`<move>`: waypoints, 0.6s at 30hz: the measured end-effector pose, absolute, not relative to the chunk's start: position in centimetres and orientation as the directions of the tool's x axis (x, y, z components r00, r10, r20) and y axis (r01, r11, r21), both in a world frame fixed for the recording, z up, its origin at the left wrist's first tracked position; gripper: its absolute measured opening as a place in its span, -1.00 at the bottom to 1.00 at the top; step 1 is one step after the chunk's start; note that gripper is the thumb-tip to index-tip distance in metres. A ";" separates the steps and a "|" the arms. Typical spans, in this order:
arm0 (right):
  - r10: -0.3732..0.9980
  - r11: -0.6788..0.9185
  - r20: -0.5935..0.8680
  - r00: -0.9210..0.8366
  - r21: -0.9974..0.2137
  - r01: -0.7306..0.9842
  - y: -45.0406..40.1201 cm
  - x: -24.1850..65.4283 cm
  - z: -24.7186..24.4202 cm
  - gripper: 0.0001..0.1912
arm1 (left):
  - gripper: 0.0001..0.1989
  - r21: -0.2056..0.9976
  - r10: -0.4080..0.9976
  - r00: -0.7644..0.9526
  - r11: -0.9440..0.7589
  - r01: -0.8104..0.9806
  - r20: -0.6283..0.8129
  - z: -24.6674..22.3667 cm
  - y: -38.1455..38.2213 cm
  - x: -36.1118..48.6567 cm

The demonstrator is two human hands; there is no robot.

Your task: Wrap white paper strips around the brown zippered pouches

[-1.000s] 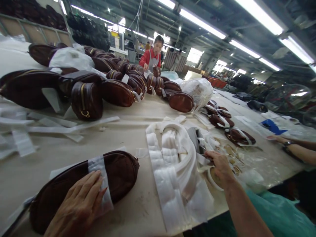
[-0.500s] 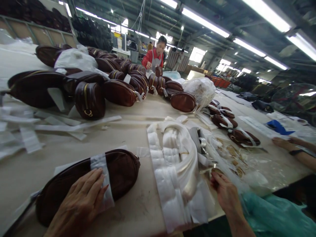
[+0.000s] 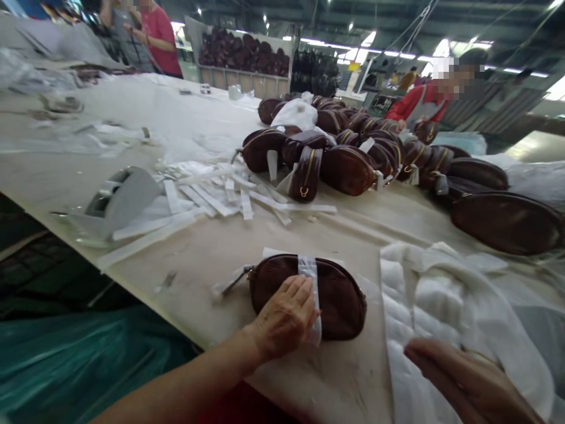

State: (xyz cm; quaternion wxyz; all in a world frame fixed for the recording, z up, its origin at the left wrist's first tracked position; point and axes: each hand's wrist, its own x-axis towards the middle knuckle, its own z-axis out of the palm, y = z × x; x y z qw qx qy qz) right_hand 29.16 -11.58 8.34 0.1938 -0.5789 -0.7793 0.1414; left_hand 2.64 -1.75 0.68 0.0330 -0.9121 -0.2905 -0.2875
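Note:
A dark brown oval leather pouch (image 3: 342,300) lies on the table with a translucent white strip (image 3: 308,266) across its middle. My left hand (image 3: 286,315) rests on the pouch and strip, its slightly bent fingers lying over the strip. A dark zipper pull (image 3: 238,278) sticks out at the pouch's left end. My right hand (image 3: 468,380) is at the lower right, above white padded sheets (image 3: 399,318), its visible fingers stretched out and somewhat blurred. No held thing shows in it; its thumb side is partly hidden.
Brown pouches (image 3: 348,171) are massed at the table's back. Cut white strips (image 3: 212,200) lie loose beside a grey tape dispenser (image 3: 126,197) near the left edge. A co-worker in red (image 3: 419,106) stands behind the pouches; another person (image 3: 159,38) is far left. Teal plastic (image 3: 79,365) hangs below the edge.
My view has swung left, bringing the tape dispenser and table edge into sight. The left hand stays on the pouch. The right hand's fingers, pinched together before, are now stretched out.

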 end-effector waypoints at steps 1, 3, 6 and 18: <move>0.926 0.370 0.097 -0.366 -0.440 0.819 -8.9 27.4 9.1 -0.71 | -0.73 0.117 0.517 0.665 -0.828 0.549 0.540 0.6 -1.8 2.6; 0.852 0.487 0.006 -0.524 -0.379 0.787 -3.9 24.3 10.0 -0.68 | -0.72 0.142 0.534 0.658 -0.821 0.552 0.530 0.4 -1.9 2.6; 0.734 0.621 -0.152 -0.662 -0.245 0.744 1.9 21.1 9.8 -0.72 | -0.70 0.165 0.554 0.650 -0.812 0.560 0.520 0.3 -1.9 2.7; 0.619 0.596 -0.559 -0.551 -0.122 0.793 9.2 16.9 8.8 -0.81 | -0.65 0.167 0.561 0.659 -0.810 0.563 0.501 0.0 -1.8 2.4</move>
